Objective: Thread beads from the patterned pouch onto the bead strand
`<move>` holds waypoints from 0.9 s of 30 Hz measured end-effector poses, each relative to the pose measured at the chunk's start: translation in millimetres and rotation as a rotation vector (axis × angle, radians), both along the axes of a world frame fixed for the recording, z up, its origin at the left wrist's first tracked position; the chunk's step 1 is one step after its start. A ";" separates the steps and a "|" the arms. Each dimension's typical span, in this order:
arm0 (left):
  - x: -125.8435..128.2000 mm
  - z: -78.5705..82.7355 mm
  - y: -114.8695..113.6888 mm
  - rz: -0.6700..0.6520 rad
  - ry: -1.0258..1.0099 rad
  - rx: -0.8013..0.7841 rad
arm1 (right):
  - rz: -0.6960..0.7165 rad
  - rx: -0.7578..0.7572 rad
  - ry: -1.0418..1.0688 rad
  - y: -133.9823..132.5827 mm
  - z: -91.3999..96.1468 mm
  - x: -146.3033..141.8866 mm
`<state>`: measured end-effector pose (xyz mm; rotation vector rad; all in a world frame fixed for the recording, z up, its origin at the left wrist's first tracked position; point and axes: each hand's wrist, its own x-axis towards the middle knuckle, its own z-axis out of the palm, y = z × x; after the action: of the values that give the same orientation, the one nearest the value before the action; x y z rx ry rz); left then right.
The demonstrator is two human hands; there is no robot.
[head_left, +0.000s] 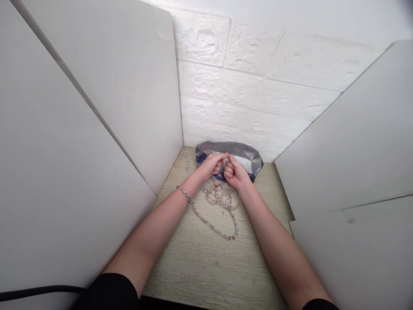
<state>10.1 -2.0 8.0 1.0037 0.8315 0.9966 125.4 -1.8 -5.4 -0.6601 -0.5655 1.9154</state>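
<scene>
L forearm (155, 228) and R forearm (277, 245) run from near L and near R, converging far toward centre. L hand (211, 165) and R hand (235, 173) sit close together, wrists angled inward, fingers curled. Thumb and index tips on each hand form pinch; L fingertips (222, 158) approx. touch R side. Pinch contents too small to tell.

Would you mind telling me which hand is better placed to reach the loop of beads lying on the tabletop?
Probably the right hand: its forearm lies beside the beaded strand, whereas the left forearm crosses over it. Both hands are pinched together above the foil pouch, though.
</scene>
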 end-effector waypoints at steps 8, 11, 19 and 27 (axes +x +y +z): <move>0.0 1.5 -1.1 -0.062 -0.028 -0.010 | 0.003 0.023 0.010 -0.4 -1.0 -0.2; -0.2 1.2 -1.4 -0.078 -0.027 -0.008 | 0.010 0.032 -0.001 -0.3 -0.9 -0.3; -0.2 1.7 -1.0 -0.069 -0.012 -0.015 | 0.018 0.041 0.000 0.3 -0.4 0.0; -1.0 1.0 -1.2 -0.087 -0.021 -0.011 | 0.005 0.016 0.005 0.9 -0.1 0.0</move>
<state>9.1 -3.2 9.0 1.0097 0.7691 0.9262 125.3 -0.9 -5.5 -0.6435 -0.5793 1.9143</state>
